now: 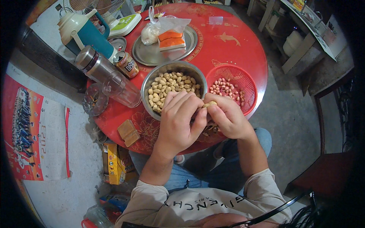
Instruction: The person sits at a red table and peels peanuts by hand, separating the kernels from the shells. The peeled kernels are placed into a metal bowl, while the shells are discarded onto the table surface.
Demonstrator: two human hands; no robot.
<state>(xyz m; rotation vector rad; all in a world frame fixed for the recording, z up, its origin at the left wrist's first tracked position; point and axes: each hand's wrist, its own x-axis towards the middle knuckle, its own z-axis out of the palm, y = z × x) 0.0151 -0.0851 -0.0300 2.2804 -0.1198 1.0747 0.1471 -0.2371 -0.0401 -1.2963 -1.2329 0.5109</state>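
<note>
A peanut in its shell (210,104) is pinched between the thumb and fingers of my right hand (228,115). My left hand (182,119) meets it from the left, fingertips close to the shell; whether they grip it cannot be told. Behind my left hand stands a steel bowl (146,82) full of unshelled peanuts (164,84). A red plastic basket (249,82) touches or nearly touches the bowl's right side and holds shelled pink peanut kernels (223,85). Broken peanut shells (210,129) lie on the red table beneath my hands, partly hidden by them.
On the round red table (242,42) are a glass bottle (119,88), a drink can (126,64), a glass ashtray (95,99), a teal thermos jug (89,35), a wooden block (128,132) and a metal tray (142,54) bearing a plastic bag (150,33) and an orange-and-white box (171,40).
</note>
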